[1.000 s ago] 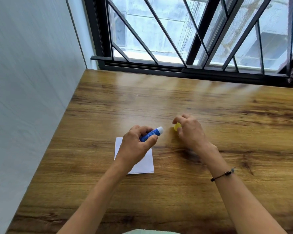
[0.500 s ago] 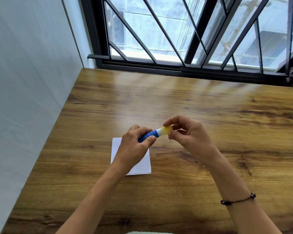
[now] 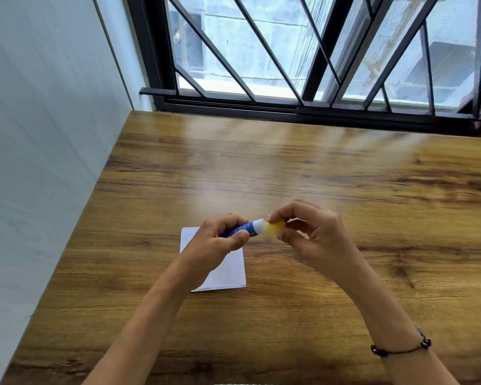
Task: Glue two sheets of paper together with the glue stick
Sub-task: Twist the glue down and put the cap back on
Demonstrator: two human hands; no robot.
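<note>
Since 1 s ago the right hand has come in from the counter w/ the yellow cap, which now sits at the white tip of the glue stick; half a sec ago it was already there, so little change since. Can't tell if the cap is fully seated or only partly on.

Left hand is curled round the blue barrel of the glue stick, thumb pressed along the near side, fingers wrapped over the top. Stick is held above the counter, tilted slightly, tip pointing toward 3 o'clock. Right hand pinches the cap btwn thumb and index finger, other fingers loosely bent behind.

White paper lies flat on the counter just under and toward 6 o'clock of the left hand, partly hidden by that hand and wrist. Looks like one stack w/ a thin second edge showing at the bottom, but can't tell how many sheets. Neither hand touches it as far as seen.

Right wrist carries a dark bead bracelet. At 12 o'clock a black window grille runs along the far edge of the counter; a pale wall stands at 9 o'clock.
</note>
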